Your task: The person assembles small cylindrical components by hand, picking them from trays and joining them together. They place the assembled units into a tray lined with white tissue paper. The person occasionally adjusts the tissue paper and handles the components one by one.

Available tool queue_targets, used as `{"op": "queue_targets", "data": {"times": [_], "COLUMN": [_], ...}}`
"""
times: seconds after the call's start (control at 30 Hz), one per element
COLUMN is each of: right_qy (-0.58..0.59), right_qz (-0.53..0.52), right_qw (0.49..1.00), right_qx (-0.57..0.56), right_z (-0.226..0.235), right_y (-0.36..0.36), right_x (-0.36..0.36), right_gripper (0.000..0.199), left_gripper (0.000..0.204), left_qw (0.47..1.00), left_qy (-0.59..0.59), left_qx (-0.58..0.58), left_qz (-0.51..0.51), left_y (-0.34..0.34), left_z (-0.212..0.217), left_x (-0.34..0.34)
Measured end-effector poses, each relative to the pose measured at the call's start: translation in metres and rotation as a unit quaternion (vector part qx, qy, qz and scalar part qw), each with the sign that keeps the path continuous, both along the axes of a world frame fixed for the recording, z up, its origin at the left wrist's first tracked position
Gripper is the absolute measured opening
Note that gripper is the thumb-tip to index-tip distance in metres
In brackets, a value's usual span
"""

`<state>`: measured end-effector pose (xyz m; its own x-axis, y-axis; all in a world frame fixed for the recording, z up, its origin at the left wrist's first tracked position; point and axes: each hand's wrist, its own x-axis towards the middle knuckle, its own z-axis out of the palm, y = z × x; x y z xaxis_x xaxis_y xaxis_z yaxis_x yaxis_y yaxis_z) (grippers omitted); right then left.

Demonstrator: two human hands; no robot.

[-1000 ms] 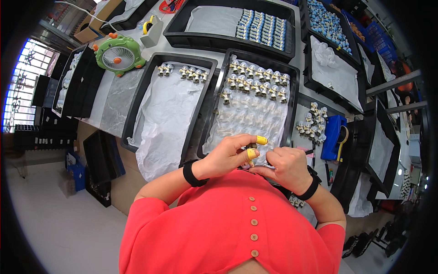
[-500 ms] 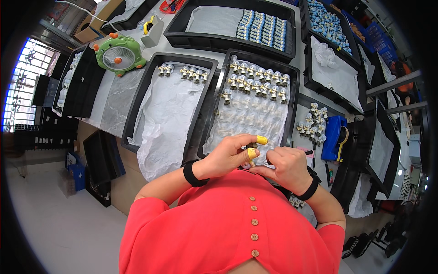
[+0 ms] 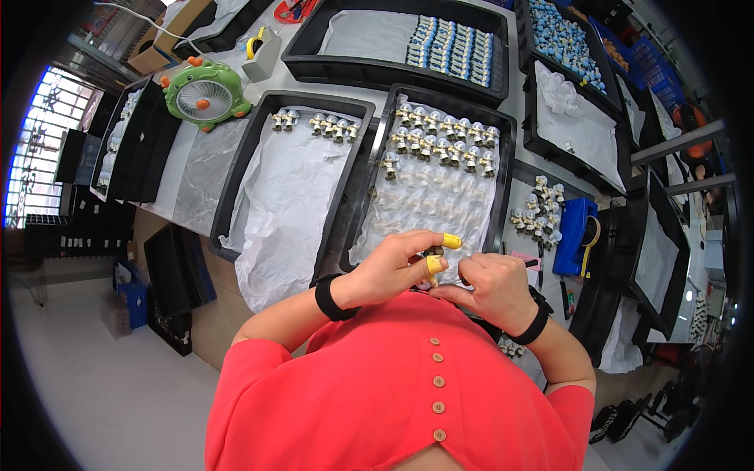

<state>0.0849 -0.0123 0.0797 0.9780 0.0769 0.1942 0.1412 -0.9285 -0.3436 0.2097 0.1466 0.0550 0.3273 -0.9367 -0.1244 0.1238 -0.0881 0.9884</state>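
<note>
Head view: a small dark piece (image 3: 431,251) is pinched in the left hand (image 3: 385,271), just below and right of the frame's centre.
The left fingers (image 3: 451,241), yellow-covered at thumb and tip, close on it from picture-left; its long axis is hidden. The right hand (image 3: 496,289) sits just beside, lower right, fingers curled; I cannot tell what they hold.

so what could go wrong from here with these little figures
The small, partly hidden piece in the left hand could slip, since fingertips seem to pinch it.

The left tray's paper liner spills over the near edge by the left forearm; a snag might shift the figures on it.

The figures bunched together beyond the right hand might rub or scratch each other if knocked.
</note>
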Motion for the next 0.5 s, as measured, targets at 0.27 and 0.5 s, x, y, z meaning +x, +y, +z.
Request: {"op": "queue_targets", "data": {"times": [0.27,0.5], "right_qy": [-0.014,-0.029], "right_qz": [-0.007,-0.012], "right_qw": [1.0,1.0], "right_qx": [0.011,0.002], "right_z": [-0.0014,-0.0026], "right_y": [0.0,-0.001], "right_x": [0.0008,0.0003], "right_gripper": [0.047,0.047], "left_gripper": [0.03,0.03], "left_qw": [1.0,0.992], "left_qy": [0.008,0.106], "left_qx": [0.011,0.061], "left_qz": [0.006,0.038], "left_y": [0.0001,-0.0011], "left_z": [0.0008,-0.0039], "left_x": [-0.0001,-0.0021]}}
